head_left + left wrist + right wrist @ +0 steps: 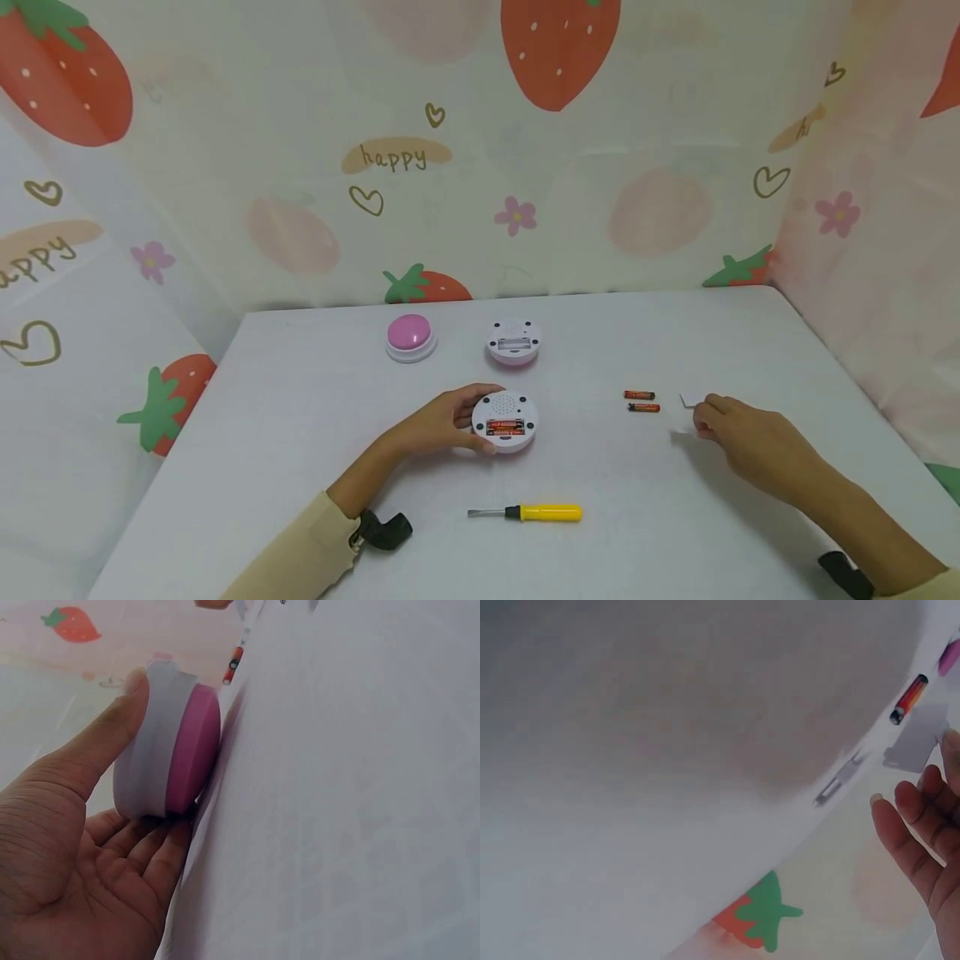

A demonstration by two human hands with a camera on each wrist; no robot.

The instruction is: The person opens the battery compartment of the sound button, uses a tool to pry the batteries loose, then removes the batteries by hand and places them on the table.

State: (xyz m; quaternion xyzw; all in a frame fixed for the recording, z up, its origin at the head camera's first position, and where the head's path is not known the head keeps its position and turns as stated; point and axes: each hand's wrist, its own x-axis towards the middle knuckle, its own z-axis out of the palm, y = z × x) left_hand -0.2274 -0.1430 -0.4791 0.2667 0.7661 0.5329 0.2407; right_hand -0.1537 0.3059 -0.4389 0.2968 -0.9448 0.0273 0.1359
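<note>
A round white push-button device (505, 422) lies bottom up, two orange batteries (506, 427) seated in its uncovered compartment. My left hand (450, 423) grips it from the left, thumb on the near side and fingers behind. Its pink button faces down in the left wrist view. My right hand (742, 433) is raised over the right of the table, pinching a thin white battery cover (919, 741) between thumb and fingers. Another white cover (840, 780) lies on the table beyond it. Two loose orange batteries (641, 401) lie left of the right hand.
Behind the held device, another round device (513, 340) lies bottom up with a bare battery slot. Left of that stands an upright device with a pink button (409, 333). A yellow-handled flat screwdriver (547, 512) lies at the front. A strawberry-print curtain (465, 225) surrounds the white table (322, 358).
</note>
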